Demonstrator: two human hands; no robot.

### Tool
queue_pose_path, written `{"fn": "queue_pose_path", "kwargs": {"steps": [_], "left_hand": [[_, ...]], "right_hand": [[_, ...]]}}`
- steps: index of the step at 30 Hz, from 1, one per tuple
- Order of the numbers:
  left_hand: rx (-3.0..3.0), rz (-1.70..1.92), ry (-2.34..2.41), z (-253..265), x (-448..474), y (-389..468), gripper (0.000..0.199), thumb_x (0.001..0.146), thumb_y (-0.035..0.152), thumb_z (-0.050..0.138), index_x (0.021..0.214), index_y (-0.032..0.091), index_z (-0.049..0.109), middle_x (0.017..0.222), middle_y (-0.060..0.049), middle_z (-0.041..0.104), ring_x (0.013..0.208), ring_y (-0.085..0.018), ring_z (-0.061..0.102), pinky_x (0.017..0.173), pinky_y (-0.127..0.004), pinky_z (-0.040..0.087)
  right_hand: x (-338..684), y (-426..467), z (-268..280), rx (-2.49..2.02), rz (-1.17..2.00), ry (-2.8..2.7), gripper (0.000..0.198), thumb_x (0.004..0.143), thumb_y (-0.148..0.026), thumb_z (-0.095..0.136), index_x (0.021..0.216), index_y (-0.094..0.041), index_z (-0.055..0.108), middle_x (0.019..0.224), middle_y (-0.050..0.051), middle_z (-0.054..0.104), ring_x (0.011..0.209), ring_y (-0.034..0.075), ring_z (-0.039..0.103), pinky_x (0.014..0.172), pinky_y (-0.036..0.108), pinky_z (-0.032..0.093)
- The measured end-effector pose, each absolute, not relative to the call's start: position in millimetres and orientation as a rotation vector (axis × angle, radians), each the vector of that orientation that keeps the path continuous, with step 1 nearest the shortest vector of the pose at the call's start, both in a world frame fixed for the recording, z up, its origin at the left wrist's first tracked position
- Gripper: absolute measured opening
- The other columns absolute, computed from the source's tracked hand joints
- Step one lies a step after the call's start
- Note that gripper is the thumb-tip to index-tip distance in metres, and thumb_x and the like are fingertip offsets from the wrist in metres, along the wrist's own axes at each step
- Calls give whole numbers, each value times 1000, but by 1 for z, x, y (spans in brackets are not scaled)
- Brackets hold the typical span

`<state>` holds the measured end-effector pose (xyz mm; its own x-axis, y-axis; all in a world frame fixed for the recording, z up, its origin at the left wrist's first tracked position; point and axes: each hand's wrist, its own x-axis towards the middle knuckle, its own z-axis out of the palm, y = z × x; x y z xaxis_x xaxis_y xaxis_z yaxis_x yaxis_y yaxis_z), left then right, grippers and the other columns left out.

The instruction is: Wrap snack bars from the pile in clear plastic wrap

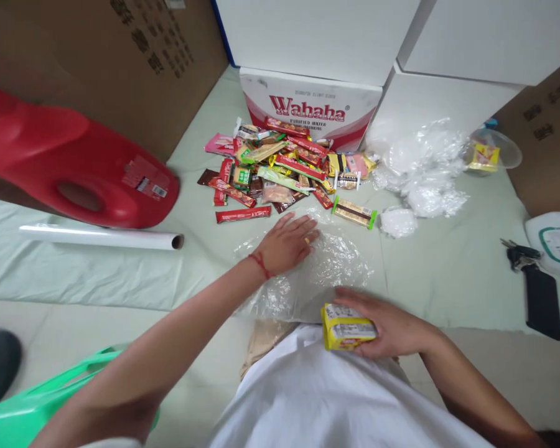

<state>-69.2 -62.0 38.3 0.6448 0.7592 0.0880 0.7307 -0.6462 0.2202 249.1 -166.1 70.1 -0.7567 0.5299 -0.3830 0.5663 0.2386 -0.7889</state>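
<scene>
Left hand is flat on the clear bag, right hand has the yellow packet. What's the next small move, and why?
Probably lift the bag's edge to open it: the left hand lies flat on the crumpled clear bag, and the right hand holds the yellow packet just beside its near edge, still outside it.

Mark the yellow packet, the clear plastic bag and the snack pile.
yellow packet (346, 328), head view, front face.
clear plastic bag (336, 264), head view, crinkled middle.
snack pile (284, 168), head view, centre wrappers.

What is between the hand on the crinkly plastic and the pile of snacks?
Nothing visible. The left hand lies flat on the clear plastic bag, and only bare green cloth separates it from the snack pile.
</scene>
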Motion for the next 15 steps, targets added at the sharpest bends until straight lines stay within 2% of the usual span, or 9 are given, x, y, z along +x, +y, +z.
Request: {"fn": "queue_pose_path", "kwargs": {"steps": [3, 6, 10, 15], "left_hand": [[2577, 161, 1379, 12, -80, -52, 51, 107, 38, 41, 155, 27, 55, 168, -13, 47, 156, -33, 43, 129, -67, 16], [2464, 206, 1549, 1, -92, -74, 54, 109, 41, 34, 160, 28, 48, 171, -11, 40, 158, -32, 39, 129, -69, 12], [2318, 275, 1793, 4, -90, -116, 56, 110, 42, 30, 162, 28, 45, 173, -11, 36, 160, -33, 35, 128, -71, 13], [2184, 309, 1984, 9, -91, -132, 58, 110, 42, 28, 163, 27, 45, 171, -13, 39, 161, -36, 34, 126, -76, 12]], "right_hand": [[258, -157, 66, 1112, -1491, 2492, 108, 78, -34, 82, 171, -23, 28, 172, 17, 37, 153, 36, 45, 126, 53, 38], [278, -140, 65, 1187, -1384, 2606, 107, 80, -26, 78, 172, -24, 25, 170, 16, 41, 149, 35, 51, 123, 52, 42], [306, -106, 77, 1215, -1176, 2703, 94, 81, -24, 75, 168, -25, 38, 164, 14, 50, 144, 36, 55, 119, 53, 47], [295, -78, 109, 1409, -1076, 2837, 77, 91, -39, 71, 162, -28, 46, 153, 11, 59, 134, 32, 62, 114, 48, 50]]}}
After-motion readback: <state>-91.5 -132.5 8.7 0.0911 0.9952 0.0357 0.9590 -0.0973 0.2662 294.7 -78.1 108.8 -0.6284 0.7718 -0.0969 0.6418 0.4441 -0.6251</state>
